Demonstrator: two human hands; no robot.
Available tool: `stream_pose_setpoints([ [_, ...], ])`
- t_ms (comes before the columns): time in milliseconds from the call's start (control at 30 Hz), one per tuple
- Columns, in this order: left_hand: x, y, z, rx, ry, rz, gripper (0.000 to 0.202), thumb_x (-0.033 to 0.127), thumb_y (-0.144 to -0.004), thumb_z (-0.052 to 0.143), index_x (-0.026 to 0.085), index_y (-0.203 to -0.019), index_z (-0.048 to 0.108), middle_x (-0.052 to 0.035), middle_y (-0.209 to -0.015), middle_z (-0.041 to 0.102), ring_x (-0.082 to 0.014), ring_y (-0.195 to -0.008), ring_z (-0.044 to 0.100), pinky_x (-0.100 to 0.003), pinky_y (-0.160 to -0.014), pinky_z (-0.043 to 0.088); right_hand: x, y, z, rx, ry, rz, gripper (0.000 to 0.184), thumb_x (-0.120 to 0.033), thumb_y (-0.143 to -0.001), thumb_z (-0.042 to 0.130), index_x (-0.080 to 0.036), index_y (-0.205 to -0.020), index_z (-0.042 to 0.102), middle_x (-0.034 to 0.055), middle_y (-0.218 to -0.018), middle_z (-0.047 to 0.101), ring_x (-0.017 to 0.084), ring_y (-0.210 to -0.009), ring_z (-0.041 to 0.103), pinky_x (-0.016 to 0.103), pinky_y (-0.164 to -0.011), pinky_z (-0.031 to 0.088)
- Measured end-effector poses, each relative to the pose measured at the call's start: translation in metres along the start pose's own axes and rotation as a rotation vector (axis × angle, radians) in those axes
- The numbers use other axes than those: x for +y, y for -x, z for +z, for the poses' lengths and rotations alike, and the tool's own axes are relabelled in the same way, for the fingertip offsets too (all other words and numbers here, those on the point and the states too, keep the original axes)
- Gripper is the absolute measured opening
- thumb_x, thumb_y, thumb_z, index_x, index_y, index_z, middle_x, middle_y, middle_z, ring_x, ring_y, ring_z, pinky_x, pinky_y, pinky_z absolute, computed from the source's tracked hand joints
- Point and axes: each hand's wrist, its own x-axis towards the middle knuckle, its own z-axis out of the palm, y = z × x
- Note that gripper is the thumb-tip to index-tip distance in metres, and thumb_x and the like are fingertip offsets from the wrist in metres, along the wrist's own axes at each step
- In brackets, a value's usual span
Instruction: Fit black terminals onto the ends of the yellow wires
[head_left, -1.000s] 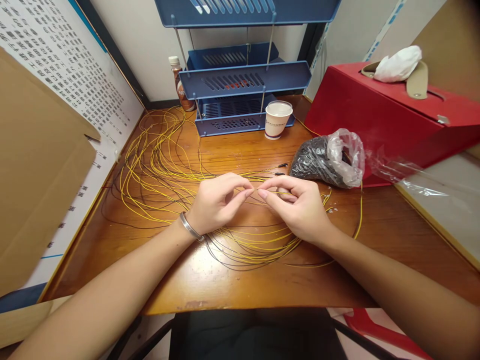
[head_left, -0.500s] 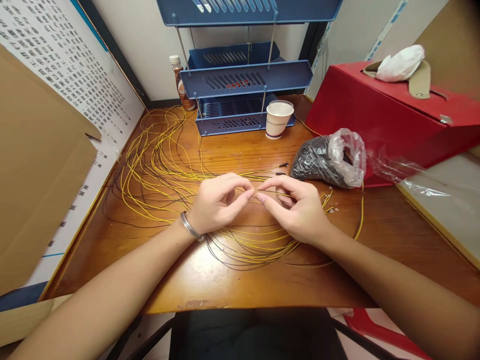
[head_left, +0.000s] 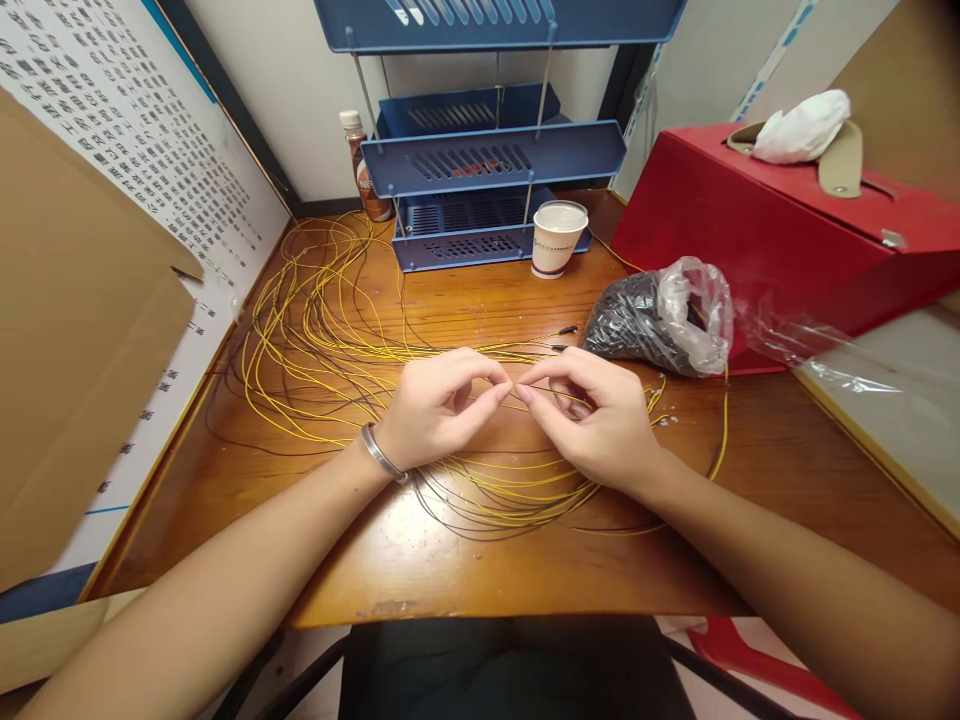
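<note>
Over the middle of the wooden desk (head_left: pixel 480 570), my left hand (head_left: pixel 435 410) and my right hand (head_left: pixel 600 415) meet fingertip to fingertip. Each pinches a thin yellow wire between thumb and forefinger. What sits at the pinch point is too small to make out. Beneath and to the left of both hands lies a loose tangle of yellow and dark wires (head_left: pixel 322 340). A metal bracelet (head_left: pixel 379 453) circles my left wrist.
A clear plastic bag of small black parts (head_left: pixel 652 320) lies right of my hands, before a red box (head_left: pixel 780 230). A paper cup (head_left: pixel 556 238), blue stacked trays (head_left: pixel 487 160) and a small bottle (head_left: pixel 360 170) stand at the back. Cardboard (head_left: pixel 75 340) leans at left.
My fingertips have shifted slightly at the pinch, and the right hand's fingers have curled in a little. Everything else stays where it was.
</note>
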Motion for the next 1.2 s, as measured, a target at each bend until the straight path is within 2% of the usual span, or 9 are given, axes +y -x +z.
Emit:
stream_pose_setpoints([
  [400, -0.0009, 0.0008, 0.0008, 0.008, 0.0, 0.013, 0.008, 0.018, -0.09, 0.067, 0.012, -0.084, 0.068, -0.0015, -0.071, 0.067, -0.0047, -0.05, 0.045, -0.018, -0.05, 0.038, 0.0021, -0.0007, 0.0001, 0.04, 0.009, -0.07, 0.005, -0.013, -0.085, 0.068, -0.013, -0.082, 0.072, -0.0045, -0.056, 0.047, 0.008, -0.05, 0.04, 0.024, -0.052, 0.034],
  [933, -0.0013, -0.0003, 0.0009, 0.03, 0.004, 0.028, 0.007, 0.017, -0.091, 0.066, 0.013, -0.086, 0.067, -0.0006, -0.07, 0.066, -0.0052, -0.051, 0.047, -0.018, -0.05, 0.039, 0.0004, -0.0017, -0.0003, 0.059, 0.019, -0.088, 0.007, -0.012, -0.085, 0.069, -0.01, -0.082, 0.075, -0.0056, -0.054, 0.041, 0.008, -0.049, 0.038, 0.025, -0.051, 0.033],
  [1200, -0.001, 0.0001, 0.001, 0.018, 0.009, 0.022, 0.007, 0.017, -0.091, 0.066, 0.013, -0.086, 0.068, -0.0013, -0.071, 0.067, -0.005, -0.052, 0.047, -0.018, -0.051, 0.039, -0.0018, -0.0026, -0.0015, 0.046, 0.029, -0.078, 0.007, -0.012, -0.084, 0.069, -0.01, -0.081, 0.075, -0.0049, -0.055, 0.044, 0.007, -0.049, 0.037, 0.025, -0.051, 0.032],
])
